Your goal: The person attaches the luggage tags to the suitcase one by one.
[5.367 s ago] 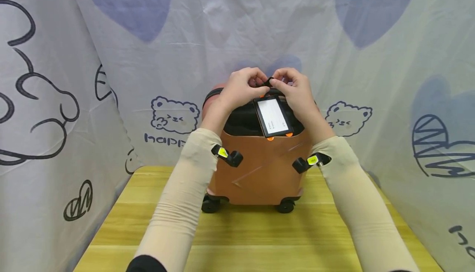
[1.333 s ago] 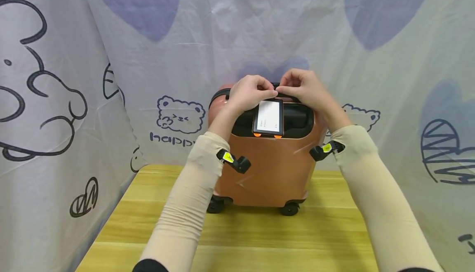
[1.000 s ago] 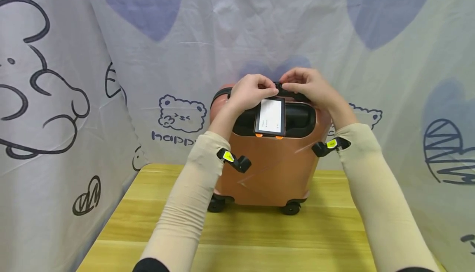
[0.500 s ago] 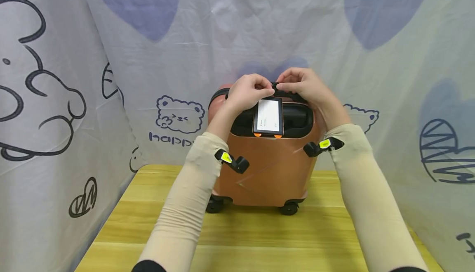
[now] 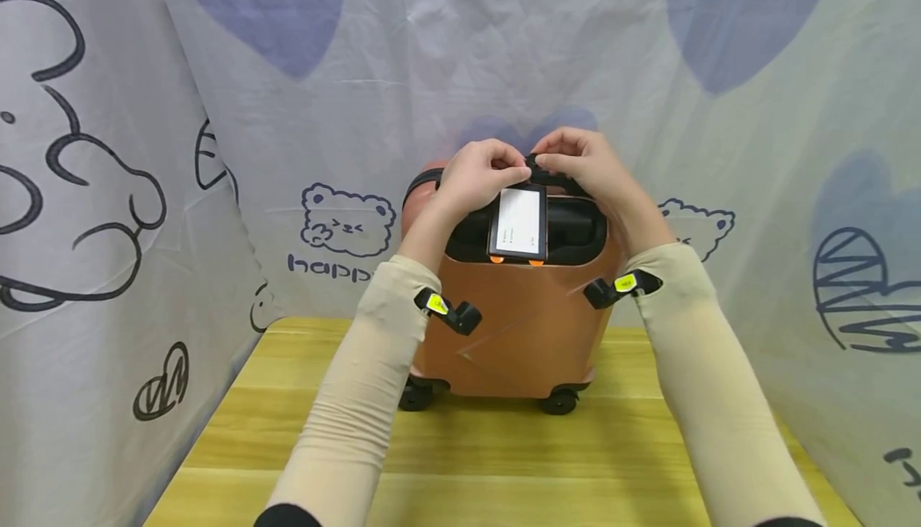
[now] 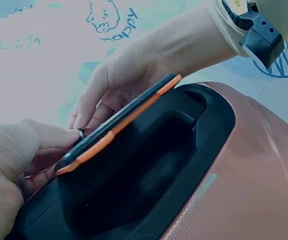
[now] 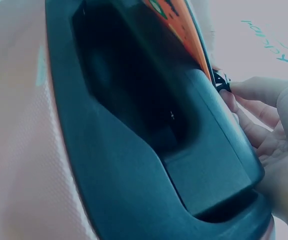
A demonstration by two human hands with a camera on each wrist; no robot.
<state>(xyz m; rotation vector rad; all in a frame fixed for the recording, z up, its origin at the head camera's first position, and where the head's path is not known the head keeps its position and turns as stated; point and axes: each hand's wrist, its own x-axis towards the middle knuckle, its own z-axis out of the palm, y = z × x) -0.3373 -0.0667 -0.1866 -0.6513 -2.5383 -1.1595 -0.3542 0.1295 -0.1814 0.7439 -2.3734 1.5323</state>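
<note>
A luggage tag (image 5: 518, 223) with a white card, black frame and orange corner tabs hangs at the top handle (image 5: 568, 183) of a copper-coloured suitcase (image 5: 518, 327). My left hand (image 5: 473, 177) pinches at the tag's upper end, thumb and fingertips just above the card. Close beside it on the right, my right hand (image 5: 586, 163) pinches the small black strap (image 5: 533, 164) over the handle. In the right wrist view, thumb and finger meet at the strap (image 7: 221, 81) behind the handle. The left wrist view catches the tag (image 6: 119, 125) edge-on, partly covering the fingertips.
The suitcase stands on black wheels (image 5: 560, 401) on a wood-grain table (image 5: 504, 463). A black recess (image 5: 576, 231) lies below the handle. Pale printed curtains (image 5: 446, 47) hang behind and at both sides.
Since the oldest frame, the tag has swung from slanted to nearly straight and the right hand has shifted rightward. Over the last second, the right hand has edged back left towards the left hand.
</note>
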